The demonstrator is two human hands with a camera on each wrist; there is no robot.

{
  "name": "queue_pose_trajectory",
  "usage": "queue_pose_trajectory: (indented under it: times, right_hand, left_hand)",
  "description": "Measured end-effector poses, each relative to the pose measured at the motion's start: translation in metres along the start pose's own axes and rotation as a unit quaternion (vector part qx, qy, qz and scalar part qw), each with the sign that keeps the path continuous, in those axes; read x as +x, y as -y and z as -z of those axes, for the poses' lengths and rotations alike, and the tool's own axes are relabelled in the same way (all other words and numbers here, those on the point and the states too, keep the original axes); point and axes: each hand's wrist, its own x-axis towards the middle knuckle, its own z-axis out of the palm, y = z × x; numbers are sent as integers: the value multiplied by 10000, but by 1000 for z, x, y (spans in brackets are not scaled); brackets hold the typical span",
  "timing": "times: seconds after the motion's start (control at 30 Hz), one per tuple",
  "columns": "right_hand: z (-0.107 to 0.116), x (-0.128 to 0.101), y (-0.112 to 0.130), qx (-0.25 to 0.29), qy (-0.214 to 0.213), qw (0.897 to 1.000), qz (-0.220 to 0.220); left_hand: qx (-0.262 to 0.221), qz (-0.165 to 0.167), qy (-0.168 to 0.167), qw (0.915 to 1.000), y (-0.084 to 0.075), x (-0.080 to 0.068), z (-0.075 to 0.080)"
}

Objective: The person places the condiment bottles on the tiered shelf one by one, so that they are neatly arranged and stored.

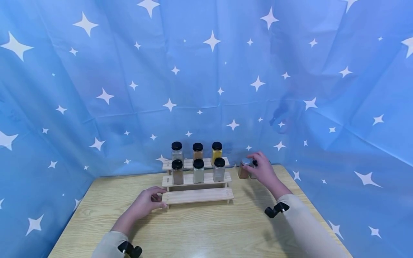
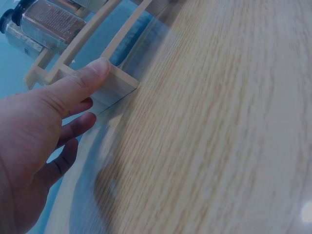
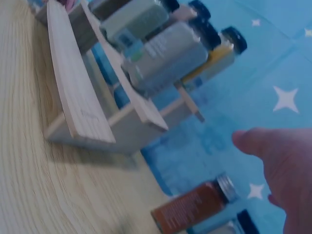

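A three-step wooden rack stands mid-table. Its two upper steps carry several black-lidded spice jars; the lowest step is bare. My left hand holds the left end of the lowest step, thumb on top of the rack and fingers beside the end. My right hand hovers with spread fingers over two loose jars right of the rack: a silver-lidded jar of orange-brown spice and a black-lidded jar half hidden behind it. In the right wrist view the hand is apart from the silver-lidded jar.
The light wooden table reaches to a blue star-printed cloth that hangs behind and on both sides. Bare tabletop lies in front of the rack. The table's right edge runs close past the loose jars.
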Motion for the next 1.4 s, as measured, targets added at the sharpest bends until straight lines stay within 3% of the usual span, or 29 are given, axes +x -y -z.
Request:
queue_pose_trajectory:
  times: [0.23, 0.63, 1.0, 1.2, 1.4]
  right_hand:
    - [-5, 14, -19, -523, 56, 9982, 271]
    - [-9, 30, -31, -869, 515, 9949, 60]
    - [-13, 34, -40, -911, 562, 9942, -114]
    - [-16, 34, -42, -752, 686, 9948, -102]
    - [-20, 32, -46, -789, 521, 9955, 64]
  left_hand:
    - [34, 38, 10, 10000, 1, 1, 1]
    - [41, -8, 11, 10000, 0, 2, 2]
    - [60, -2, -23, 10000, -1, 1, 1]
    - [72, 10, -19, 10000, 1, -1, 0]
    - [45, 25, -5, 10000, 0, -2, -1]
